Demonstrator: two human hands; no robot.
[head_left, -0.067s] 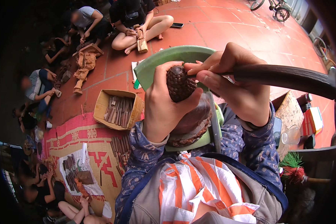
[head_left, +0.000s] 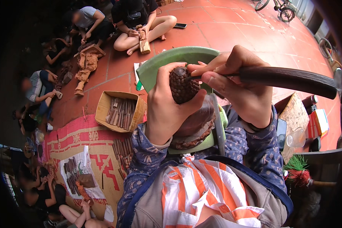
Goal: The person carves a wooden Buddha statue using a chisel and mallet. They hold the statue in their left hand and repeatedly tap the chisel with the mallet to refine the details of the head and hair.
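Little shifted since the earlier frame: carved piece turned slightly in the grip, tool tip set a touch nearer its upper face; carving appears mid-stroke, detail work on the bumps going on.

Left hand (head_left: 167, 110) wrapped firmly around dark brown carved wooden piece (head_left: 183, 86), thumb across its lower side, knobbed surface facing up. Right hand (head_left: 235, 81) closed on long dark-handled chisel (head_left: 288, 78), fingertips pinching the thin blade close to the tip, tip touching the wood. Piece held up in front of chest, above lap.

Beneath hands: green tray (head_left: 159, 62), rim showing behind the piece. Further out on red tiled floor (head_left: 231, 26): cardboard box (head_left: 102, 110) of chisels to the left, woven mat (head_left: 72, 136) with more tools laid out. Other people seated around the edge, some holding wooden figures.
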